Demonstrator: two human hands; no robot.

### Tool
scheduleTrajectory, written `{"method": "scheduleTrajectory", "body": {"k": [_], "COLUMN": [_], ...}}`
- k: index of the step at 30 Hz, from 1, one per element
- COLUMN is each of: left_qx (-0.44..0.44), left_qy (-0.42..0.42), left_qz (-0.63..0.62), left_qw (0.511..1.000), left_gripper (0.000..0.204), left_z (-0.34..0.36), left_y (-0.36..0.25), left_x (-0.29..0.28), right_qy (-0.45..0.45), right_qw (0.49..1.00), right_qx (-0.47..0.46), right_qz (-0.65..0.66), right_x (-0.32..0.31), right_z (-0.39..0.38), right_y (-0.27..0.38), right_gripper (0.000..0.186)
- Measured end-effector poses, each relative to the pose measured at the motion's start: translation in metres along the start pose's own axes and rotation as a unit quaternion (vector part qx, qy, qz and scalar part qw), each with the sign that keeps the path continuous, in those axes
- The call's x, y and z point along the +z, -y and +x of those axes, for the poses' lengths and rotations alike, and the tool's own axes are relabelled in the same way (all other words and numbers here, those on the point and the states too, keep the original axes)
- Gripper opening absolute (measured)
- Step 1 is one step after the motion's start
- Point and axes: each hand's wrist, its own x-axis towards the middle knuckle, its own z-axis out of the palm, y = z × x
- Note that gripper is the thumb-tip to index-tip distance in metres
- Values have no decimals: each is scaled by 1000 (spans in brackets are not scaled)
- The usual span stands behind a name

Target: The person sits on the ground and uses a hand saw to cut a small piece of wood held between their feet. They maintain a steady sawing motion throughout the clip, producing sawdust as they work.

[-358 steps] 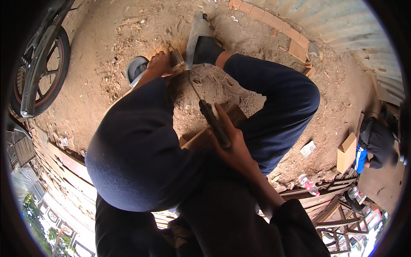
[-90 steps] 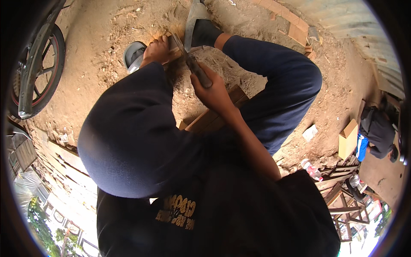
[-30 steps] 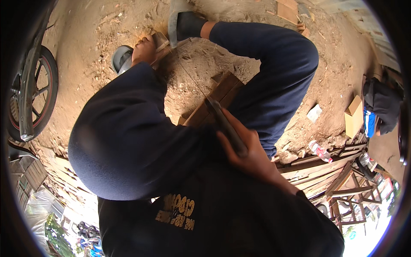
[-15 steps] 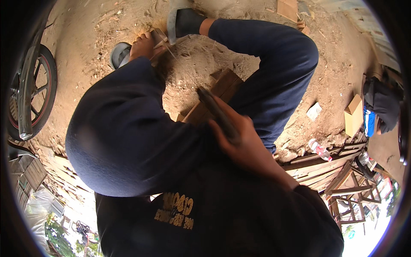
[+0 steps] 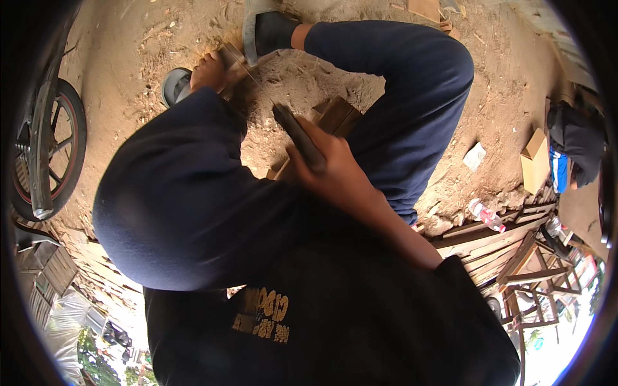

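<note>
Right hand has moved forward, fingers around handle.

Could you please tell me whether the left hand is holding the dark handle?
No, the right hand is wrapped around the dark handle.

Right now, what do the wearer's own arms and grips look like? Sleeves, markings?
Left grip and right grip: both ungloved. Right forearm bare up to a black sleeve; no band, markings or cables seen. Left forearm mostly hidden by navy cloth; its sleeve can't be judged.
</note>
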Motion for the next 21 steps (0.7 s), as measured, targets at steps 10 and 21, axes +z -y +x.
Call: {"method": "scheduleTrajectory", "body": {"k": [10,21], "left_qx": [-13,-70], "left_qy": [15,120], "left_qz": [-6,-100], "left_qw": [1000,985], "left_gripper": [92,91], "left_z": [2,11], "left_y": [-17,-9], "left_x": [-4,-33], "right_qy": [-22,25], "right_qw": [999,998], "right_qx": [-21,50], "right_qz": [27,21], "right_x": [0,-12], "right_z": [-17,-6], "right_y": [0,7], "right_gripper": [49,50]}}
